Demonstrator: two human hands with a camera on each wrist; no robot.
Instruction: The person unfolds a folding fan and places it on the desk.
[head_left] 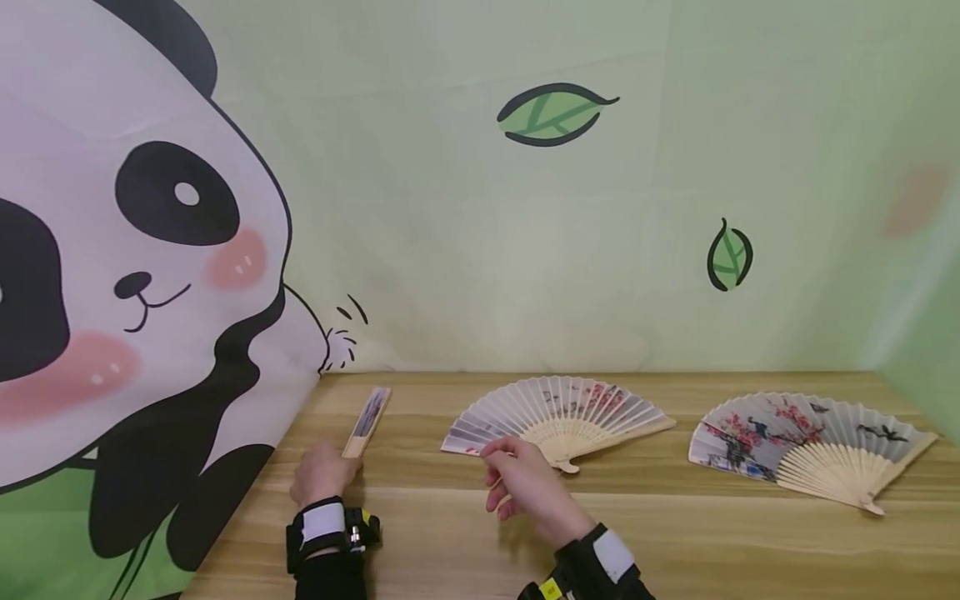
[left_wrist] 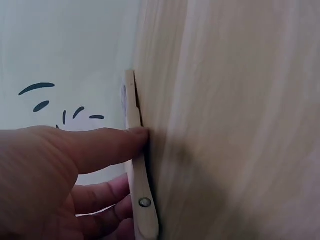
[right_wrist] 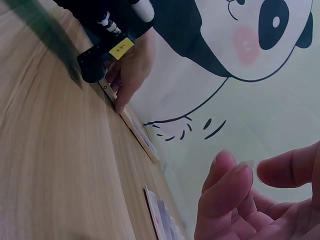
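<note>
My left hand (head_left: 322, 475) is at the left of the table, its thumb and fingers pinching a folded fan (head_left: 367, 423) near the rivet end. In the left wrist view, the thumb lies on one side of the fan's wooden guard (left_wrist: 145, 182) and the fingers on the other. The fan lies low along the tabletop, its far end pointing to the back wall. My right hand (head_left: 528, 487) hovers before a spread floral fan (head_left: 622, 414), holding nothing. The right wrist view shows its fingers loosely bent, thumb near the fingertips.
Farther right lies another spread fan (head_left: 810, 442) with a blossom and bird print. The wooden table (head_left: 450, 542) ends at a green backdrop (head_left: 420, 208) with a printed panda (head_left: 247, 183) on the left and leaves. A second wall (head_left: 930, 333) borders the right side.
</note>
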